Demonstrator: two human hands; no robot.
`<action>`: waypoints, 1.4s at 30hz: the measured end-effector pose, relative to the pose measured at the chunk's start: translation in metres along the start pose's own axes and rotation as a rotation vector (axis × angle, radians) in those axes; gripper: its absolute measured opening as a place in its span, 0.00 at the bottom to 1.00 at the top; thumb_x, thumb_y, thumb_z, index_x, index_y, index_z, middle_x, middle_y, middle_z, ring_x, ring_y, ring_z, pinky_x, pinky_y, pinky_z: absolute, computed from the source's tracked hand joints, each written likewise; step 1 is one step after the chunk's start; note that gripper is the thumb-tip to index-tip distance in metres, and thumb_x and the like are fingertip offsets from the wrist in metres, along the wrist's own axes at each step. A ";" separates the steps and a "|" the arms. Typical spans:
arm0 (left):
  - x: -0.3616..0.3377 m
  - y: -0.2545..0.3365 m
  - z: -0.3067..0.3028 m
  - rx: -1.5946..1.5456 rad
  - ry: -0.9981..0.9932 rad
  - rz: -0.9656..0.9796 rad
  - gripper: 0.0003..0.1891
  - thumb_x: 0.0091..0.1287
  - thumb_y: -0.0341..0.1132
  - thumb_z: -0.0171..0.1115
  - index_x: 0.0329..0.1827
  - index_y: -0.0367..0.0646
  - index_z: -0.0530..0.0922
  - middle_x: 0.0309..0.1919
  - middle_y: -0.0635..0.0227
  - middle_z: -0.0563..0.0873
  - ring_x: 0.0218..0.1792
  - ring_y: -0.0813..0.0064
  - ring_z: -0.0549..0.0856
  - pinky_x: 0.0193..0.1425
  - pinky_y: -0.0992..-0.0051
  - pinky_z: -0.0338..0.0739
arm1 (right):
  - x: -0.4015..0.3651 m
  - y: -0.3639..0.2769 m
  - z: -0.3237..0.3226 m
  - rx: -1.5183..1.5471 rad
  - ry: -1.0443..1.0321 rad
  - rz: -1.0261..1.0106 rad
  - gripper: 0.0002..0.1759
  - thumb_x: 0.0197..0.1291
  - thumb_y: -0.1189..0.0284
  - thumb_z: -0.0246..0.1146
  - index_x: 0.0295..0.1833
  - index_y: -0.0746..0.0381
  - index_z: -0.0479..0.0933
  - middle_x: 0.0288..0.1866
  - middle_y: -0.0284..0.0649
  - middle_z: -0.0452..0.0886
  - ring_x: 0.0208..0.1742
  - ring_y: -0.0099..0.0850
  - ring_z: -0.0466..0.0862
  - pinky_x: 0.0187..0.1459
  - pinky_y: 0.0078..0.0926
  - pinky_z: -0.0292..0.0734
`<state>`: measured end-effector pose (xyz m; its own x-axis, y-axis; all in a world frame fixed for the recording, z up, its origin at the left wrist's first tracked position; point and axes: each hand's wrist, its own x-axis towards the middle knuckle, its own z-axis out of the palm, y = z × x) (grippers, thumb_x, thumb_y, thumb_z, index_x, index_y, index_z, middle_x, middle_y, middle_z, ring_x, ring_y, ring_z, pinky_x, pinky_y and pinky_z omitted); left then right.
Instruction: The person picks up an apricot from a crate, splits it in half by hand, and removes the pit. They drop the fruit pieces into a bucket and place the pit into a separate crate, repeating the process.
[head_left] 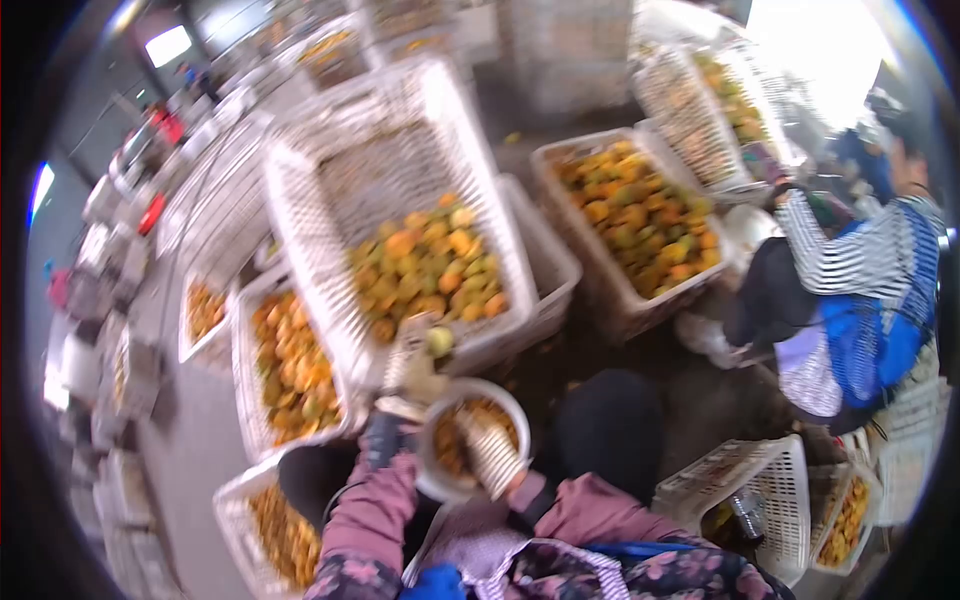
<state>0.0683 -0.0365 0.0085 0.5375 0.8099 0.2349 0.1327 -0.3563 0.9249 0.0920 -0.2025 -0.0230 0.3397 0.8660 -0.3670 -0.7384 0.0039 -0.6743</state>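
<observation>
A large white crate (300, 210) stands tilted in front of me, with yellow-orange fruits (425, 260) heaped at its near end. My left hand (410, 370), in a pale glove, is at the crate's near edge, beside a greenish fruit (440, 341); its fingers are blurred and their grip is unclear. Below it, between my knees, sits a white bucket (432, 480) with orange-brown contents. Inside the bucket's opening is my right hand (490, 450), also gloved, pointing down to the left; blur hides its fingertips.
Crates of orange fruit stand at the left (240, 370) and the right (600, 290). A co-worker (870, 270) in striped sleeves and blue sits at the right. A white crate (790, 500) holding a clear bottle lies at lower right. More crates and people are farther back.
</observation>
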 end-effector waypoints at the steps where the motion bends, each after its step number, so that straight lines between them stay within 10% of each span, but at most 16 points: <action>1: -0.019 0.035 0.001 -0.402 -0.124 -0.270 0.11 0.64 0.34 0.55 0.47 0.40 0.72 0.39 0.61 0.79 0.41 0.63 0.79 0.47 0.71 0.75 | 0.002 -0.004 -0.001 -0.096 0.021 0.058 0.14 0.66 0.63 0.51 0.47 0.62 0.72 0.35 0.40 0.78 0.36 0.31 0.77 0.38 0.27 0.75; 2: -0.036 0.047 0.008 -1.021 -0.062 -0.513 0.15 0.67 0.46 0.55 0.44 0.43 0.73 0.37 0.63 0.80 0.36 0.68 0.81 0.42 0.73 0.78 | 0.011 0.006 -0.014 -0.483 -0.009 -0.141 0.16 0.65 0.62 0.52 0.48 0.65 0.72 0.36 0.46 0.79 0.37 0.38 0.78 0.41 0.30 0.74; 11: -0.118 -0.016 0.018 -0.557 0.196 -0.444 0.17 0.71 0.47 0.48 0.40 0.40 0.73 0.32 0.64 0.81 0.35 0.72 0.80 0.41 0.75 0.77 | -0.005 -0.003 -0.013 -0.992 -0.083 -0.393 0.23 0.64 0.59 0.51 0.55 0.66 0.69 0.42 0.59 0.78 0.45 0.55 0.77 0.43 0.39 0.73; 13: -0.115 0.032 0.018 -0.963 0.232 -0.667 0.18 0.70 0.48 0.49 0.38 0.40 0.74 0.30 0.63 0.81 0.33 0.70 0.81 0.39 0.73 0.77 | -0.009 -0.002 -0.012 -0.957 -0.091 -0.389 0.24 0.64 0.58 0.50 0.56 0.66 0.69 0.41 0.59 0.78 0.45 0.54 0.77 0.44 0.40 0.73; 22: -0.111 0.052 0.018 -0.898 0.375 -0.646 0.21 0.70 0.51 0.48 0.31 0.40 0.73 0.27 0.62 0.80 0.27 0.67 0.81 0.34 0.72 0.78 | -0.017 -0.004 -0.011 -0.915 -0.091 -0.084 0.24 0.64 0.66 0.55 0.62 0.68 0.66 0.51 0.48 0.78 0.51 0.37 0.77 0.52 0.25 0.70; 24: -0.109 0.047 0.019 -1.004 0.400 -0.666 0.22 0.69 0.52 0.48 0.31 0.40 0.72 0.26 0.61 0.79 0.27 0.66 0.80 0.35 0.71 0.78 | -0.014 0.005 -0.014 -0.995 -0.067 -0.268 0.31 0.63 0.54 0.49 0.64 0.63 0.63 0.37 0.60 0.79 0.41 0.54 0.79 0.41 0.43 0.74; 27: -0.107 0.041 0.017 -1.155 0.413 -0.771 0.22 0.70 0.53 0.47 0.32 0.41 0.71 0.25 0.61 0.79 0.27 0.65 0.80 0.36 0.70 0.78 | -0.015 0.002 -0.016 -1.037 -0.079 -0.238 0.29 0.63 0.54 0.49 0.62 0.63 0.64 0.37 0.61 0.79 0.41 0.55 0.79 0.40 0.45 0.74; 42: -0.111 0.060 0.009 -0.759 0.125 -0.528 0.22 0.69 0.52 0.49 0.25 0.44 0.71 0.20 0.66 0.75 0.23 0.70 0.77 0.29 0.72 0.72 | -0.030 0.003 -0.012 -0.784 -0.317 -0.135 0.20 0.66 0.61 0.49 0.52 0.67 0.71 0.38 0.53 0.79 0.41 0.48 0.79 0.41 0.34 0.73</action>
<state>0.0238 -0.1524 0.0351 0.4630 0.8401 -0.2825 -0.2694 0.4370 0.8581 0.0867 -0.2346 -0.0223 0.1300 0.9824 -0.1338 -0.0475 -0.1286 -0.9906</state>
